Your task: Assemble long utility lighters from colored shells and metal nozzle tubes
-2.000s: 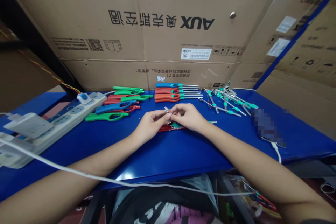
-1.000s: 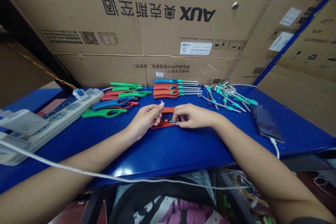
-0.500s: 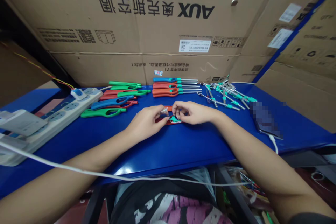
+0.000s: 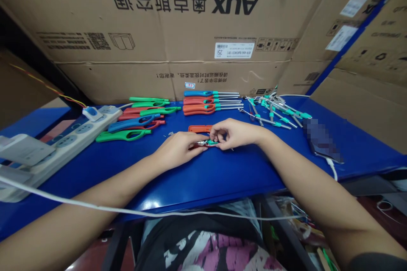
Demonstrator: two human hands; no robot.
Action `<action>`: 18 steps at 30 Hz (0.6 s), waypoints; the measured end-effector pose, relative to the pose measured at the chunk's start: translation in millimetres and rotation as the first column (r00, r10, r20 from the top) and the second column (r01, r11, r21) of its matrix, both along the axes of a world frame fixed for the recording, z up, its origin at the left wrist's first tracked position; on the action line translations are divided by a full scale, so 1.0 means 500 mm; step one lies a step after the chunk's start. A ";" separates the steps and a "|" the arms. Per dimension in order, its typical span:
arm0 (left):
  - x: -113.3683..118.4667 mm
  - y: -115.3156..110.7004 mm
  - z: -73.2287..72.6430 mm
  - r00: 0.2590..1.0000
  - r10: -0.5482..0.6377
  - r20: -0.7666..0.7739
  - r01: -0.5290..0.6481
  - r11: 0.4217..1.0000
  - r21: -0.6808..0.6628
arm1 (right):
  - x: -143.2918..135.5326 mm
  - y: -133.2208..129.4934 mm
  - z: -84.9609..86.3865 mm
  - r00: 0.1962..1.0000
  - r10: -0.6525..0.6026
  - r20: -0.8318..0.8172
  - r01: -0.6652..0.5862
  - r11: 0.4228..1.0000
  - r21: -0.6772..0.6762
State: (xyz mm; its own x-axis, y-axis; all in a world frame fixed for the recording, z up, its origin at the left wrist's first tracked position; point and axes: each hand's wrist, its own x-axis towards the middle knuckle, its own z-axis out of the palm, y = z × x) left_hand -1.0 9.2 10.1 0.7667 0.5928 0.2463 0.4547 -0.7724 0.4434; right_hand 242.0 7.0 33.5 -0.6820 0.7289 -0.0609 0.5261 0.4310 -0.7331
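Near the table's middle, my left hand (image 4: 178, 148) has its thumb and fingers closed around a partly assembled lighter (image 4: 211, 142). A silver metal piece and a teal part with thin wires show on it, while much of its red shell is hidden by the fingers. My right hand (image 4: 235, 134) pinches at the lighter's teal end, fingers curled. Just behind the hands lies an orange lighter shell half (image 4: 199, 128), partly covered by the right hand. Several tiny screws (image 4: 171, 134) rest beyond the left hand.
Coloured lighter handles (image 4: 133, 123) are piled at the left beside a white power strip (image 4: 79, 135). Several lighters (image 4: 200, 109) with metal tubes stand in a stack at the back. Right of them are loose tube assemblies (image 4: 273, 112) and a phone (image 4: 321, 139). A white cable (image 4: 133, 211) crosses the foreground.
The silver piece in my left fingers has come down onto the lighter. My right hand stays at its teal end, and the orange shell half behind is more exposed.
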 end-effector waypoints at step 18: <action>-0.006 0.005 0.007 0.995 -0.056 -0.086 0.060 0.997 0.041 | -0.003 -0.005 0.012 1.000 0.000 -0.018 -0.001 0.999 -0.047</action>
